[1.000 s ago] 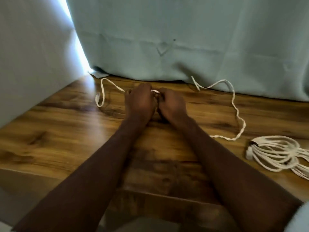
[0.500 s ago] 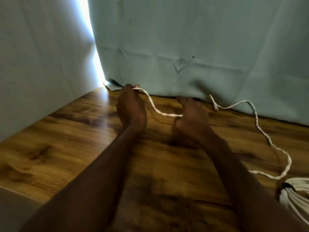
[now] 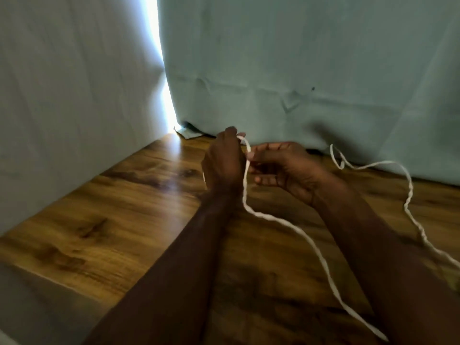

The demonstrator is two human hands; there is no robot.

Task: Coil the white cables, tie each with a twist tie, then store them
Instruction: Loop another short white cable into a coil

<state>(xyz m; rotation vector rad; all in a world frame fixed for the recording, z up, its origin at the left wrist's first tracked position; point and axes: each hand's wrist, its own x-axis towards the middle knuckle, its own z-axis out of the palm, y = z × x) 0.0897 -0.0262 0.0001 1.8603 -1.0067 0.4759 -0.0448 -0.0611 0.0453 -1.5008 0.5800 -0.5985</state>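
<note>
Currently both hands are raised just above the wooden surface (image 3: 119,220), close to the pale curtain (image 3: 298,70) at the back. Left hand (image 3: 224,163) seen from its back, fingers curled, one end of the white cable (image 3: 281,220) poking out over the top of them. Right hand (image 3: 286,165) just beside it, palm turned up, fingertips pinching the same cable a little below the left hand's hold.

From the pinch the cable hangs down between the wrists, then trails loose toward the near right, crossing under the right forearm and leaving the frame at the bottom. A second run of white cable (image 3: 408,190) lies along the foot of the curtain and curves down the right edge; cannot tell whether it is the same cable or another one. No twist tie visible, and no storage place either.

Judgement: coiling has barely begun, with no full loop formed yet.

Risks from here:
- The slack under the right forearm could snag as it is drawn in, jerking the end out of the left hand.
- The far run looks kinked and twisted; gathered without straightening, the loops may come out uneven and spring apart before tying.
- Only a short end shows above the left fingers; a tug could pull it through.
</note>
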